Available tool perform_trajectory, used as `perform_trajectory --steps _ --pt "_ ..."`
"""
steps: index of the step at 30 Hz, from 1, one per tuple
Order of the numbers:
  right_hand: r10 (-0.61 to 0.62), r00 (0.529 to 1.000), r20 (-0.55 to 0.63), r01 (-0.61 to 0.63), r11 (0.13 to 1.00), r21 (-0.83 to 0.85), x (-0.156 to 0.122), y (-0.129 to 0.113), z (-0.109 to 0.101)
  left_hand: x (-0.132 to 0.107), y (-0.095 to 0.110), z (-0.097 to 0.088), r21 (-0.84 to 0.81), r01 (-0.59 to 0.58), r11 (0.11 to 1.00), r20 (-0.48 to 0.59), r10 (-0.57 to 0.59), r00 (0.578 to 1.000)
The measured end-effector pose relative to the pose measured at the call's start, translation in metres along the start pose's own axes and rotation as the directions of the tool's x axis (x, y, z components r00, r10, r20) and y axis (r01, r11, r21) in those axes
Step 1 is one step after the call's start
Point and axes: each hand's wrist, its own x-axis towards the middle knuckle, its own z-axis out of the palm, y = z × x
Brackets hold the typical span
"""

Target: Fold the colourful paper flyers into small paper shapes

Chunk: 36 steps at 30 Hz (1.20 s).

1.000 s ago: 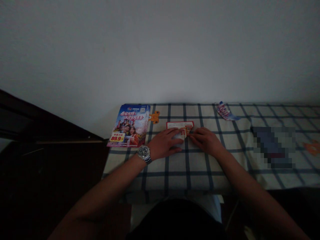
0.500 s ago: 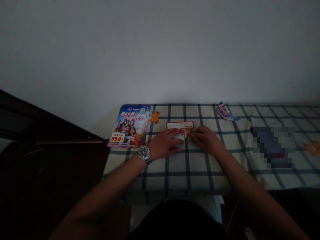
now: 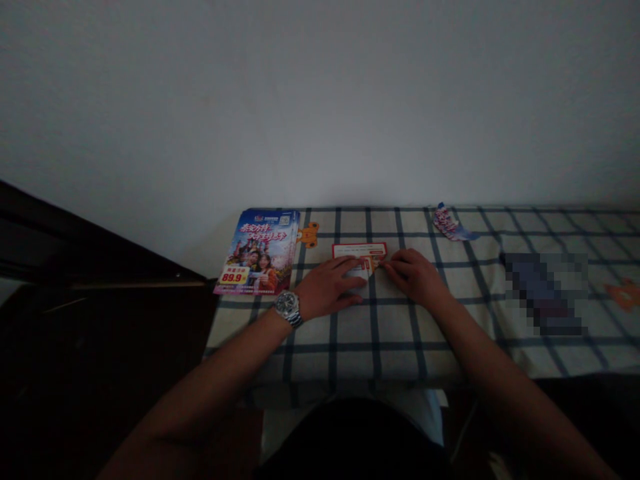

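A small folded paper leaflet (image 3: pixel 359 250), white with a red border, lies on the checked cloth in front of me. My left hand (image 3: pixel 326 289) rests on its left part, fingers stretched and apart, covering some of it. At the leaflet's right side, my right hand (image 3: pixel 414 276) has its thumb and fingers pinched together on the folded corner. Orange and red print shows between the two hands. My left wrist wears a metal watch (image 3: pixel 288 308).
A stack of colourful flyers (image 3: pixel 257 253) lies at the left end of the checked tablecloth (image 3: pixel 350 363). Crumpled printed paper (image 3: pixel 453 225) sits at the back right. A dark, pixelated object (image 3: pixel 543 293) lies farther right. The wall (image 3: pixel 320 107) borders the table's far edge.
My right hand has shifted very slightly at the leaflet's corner. The left hand and the leaflet look the same as before.
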Motion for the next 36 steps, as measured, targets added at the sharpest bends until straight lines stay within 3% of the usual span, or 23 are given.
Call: perform_trajectory --steps 13,36 --pt "0.091 0.996 -0.019 -0.093 0.991 -0.096 0.0019 0.0015 -0.0005 0.0002 -0.0006 0.0014 -0.018 -0.004 1.0 -0.008 0.004 1.0" --pt "0.109 0.994 -0.007 -0.109 0.983 -0.151 0.0007 -0.0012 0.0014 0.0001 -0.0005 0.0014 -0.009 -0.003 1.0 -0.014 0.003 1.0"
